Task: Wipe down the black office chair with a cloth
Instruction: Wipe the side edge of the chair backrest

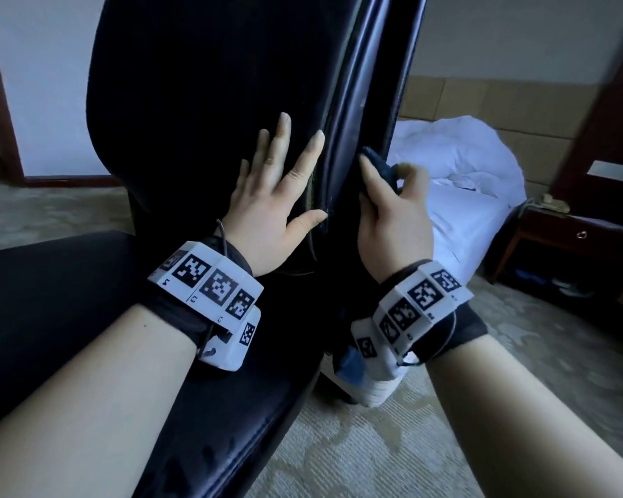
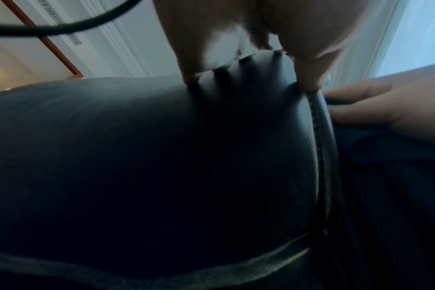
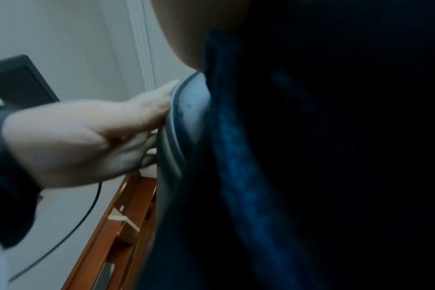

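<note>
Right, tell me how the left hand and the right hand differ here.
The left hand lies flat, fingers spread straight, on the chair back; the right hand curls its fingers round a dark blue cloth. The left hand holds nothing and seems to steady the chair; the right hand presses the cloth against the chair's side edge. Both touch the chair at about the same height, and both wrists wear marker bands.

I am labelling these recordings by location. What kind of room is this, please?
Probably a hotel bedroom: a bed with rumpled white bedding, a dark wooden nightstand beside it, and patterned carpet under the black office chair.
</note>
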The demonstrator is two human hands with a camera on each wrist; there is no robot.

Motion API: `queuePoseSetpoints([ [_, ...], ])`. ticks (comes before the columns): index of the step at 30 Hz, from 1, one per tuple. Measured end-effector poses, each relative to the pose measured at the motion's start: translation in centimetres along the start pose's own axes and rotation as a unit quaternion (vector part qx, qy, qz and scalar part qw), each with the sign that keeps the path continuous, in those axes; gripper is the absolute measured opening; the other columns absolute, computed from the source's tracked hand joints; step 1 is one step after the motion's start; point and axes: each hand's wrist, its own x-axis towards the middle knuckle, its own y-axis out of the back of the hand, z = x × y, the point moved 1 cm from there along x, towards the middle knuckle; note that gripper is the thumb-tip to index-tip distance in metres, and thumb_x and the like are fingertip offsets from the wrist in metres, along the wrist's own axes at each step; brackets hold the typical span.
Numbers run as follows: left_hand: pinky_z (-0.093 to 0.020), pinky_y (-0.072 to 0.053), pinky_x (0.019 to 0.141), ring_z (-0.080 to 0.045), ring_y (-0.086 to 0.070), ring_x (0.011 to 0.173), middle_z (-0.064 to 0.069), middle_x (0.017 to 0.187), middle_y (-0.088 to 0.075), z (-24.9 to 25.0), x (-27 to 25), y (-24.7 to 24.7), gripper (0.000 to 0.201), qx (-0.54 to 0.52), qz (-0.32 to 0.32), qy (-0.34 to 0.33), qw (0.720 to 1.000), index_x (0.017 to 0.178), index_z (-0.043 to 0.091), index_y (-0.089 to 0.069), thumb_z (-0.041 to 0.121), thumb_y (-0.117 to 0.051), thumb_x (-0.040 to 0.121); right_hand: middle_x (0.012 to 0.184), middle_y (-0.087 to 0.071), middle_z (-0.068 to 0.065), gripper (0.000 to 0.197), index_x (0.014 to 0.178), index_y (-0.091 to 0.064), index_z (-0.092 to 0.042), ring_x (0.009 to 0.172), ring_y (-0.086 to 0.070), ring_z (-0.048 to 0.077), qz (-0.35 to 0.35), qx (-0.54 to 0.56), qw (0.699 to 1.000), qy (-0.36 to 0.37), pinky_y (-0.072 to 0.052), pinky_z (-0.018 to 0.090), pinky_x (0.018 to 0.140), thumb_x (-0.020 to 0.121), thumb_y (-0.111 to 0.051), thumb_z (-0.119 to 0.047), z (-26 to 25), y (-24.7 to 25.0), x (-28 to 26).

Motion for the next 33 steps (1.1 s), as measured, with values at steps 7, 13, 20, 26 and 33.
queuePoseSetpoints([
  [7,-0.050,0.004,0.113,-0.029,0.016,0.142,-0.006,0.154,0.023,0.6,0.1,0.3,0.080,-0.014,-0.009,0.013,1.000,0.145,0.032,0.008,0.034,-0.051,0.091,0.118,-0.045,0.015,0.041,0.123,-0.060,-0.026,0.091,-0.055,0.025,-0.095,-0.019,0.995,-0.012,-0.044,0.021,0.072,0.085,-0.047,-0.017,1.9,-1.3,-7.2],
  [13,-0.048,0.005,0.113,-0.028,0.018,0.142,-0.004,0.153,0.025,0.4,0.2,0.3,0.081,-0.025,-0.006,0.003,1.000,0.137,0.036,0.015,0.034,-0.051,0.090,0.107,-0.036,0.006,0.037,0.124,-0.058,-0.014,0.086,-0.035,0.000,0.008,0.038,0.999,0.038,-0.027,-0.008,0.081,0.088,-0.053,-0.008,1.2,1.2,-1.8],
  [20,-0.044,0.007,0.110,-0.015,0.021,0.137,0.005,0.150,0.028,0.0,-0.3,0.4,0.078,-0.034,0.001,-0.032,0.999,0.141,0.040,0.016,0.057,-0.029,0.080,0.111,-0.031,0.006,0.041,0.134,-0.048,-0.016,0.095,-0.039,0.009,0.033,-0.036,0.998,0.048,-0.025,0.000,0.081,0.093,-0.045,-0.013,-1.7,3.2,8.5],
  [26,-0.047,0.003,0.111,-0.014,0.019,0.137,0.008,0.150,0.026,0.0,-0.3,0.3,0.076,-0.027,0.014,-0.031,0.999,0.141,0.042,0.013,0.059,-0.027,0.079,0.112,-0.047,0.015,0.043,0.128,-0.055,-0.019,0.094,-0.055,0.024,-0.014,-0.009,0.999,0.047,-0.040,0.019,0.077,0.086,-0.047,-0.017,-1.5,1.1,2.0],
  [33,-0.042,0.005,0.112,-0.015,0.020,0.139,0.006,0.149,0.027,0.6,-0.3,0.4,0.076,0.011,0.011,-0.011,1.000,0.139,0.044,0.016,0.061,-0.027,0.079,0.114,-0.035,-0.002,0.039,0.127,-0.055,-0.028,0.079,-0.043,-0.001,-0.039,0.071,0.997,0.022,-0.031,-0.001,0.081,0.089,-0.046,-0.022,2.5,1.7,-2.0],
])
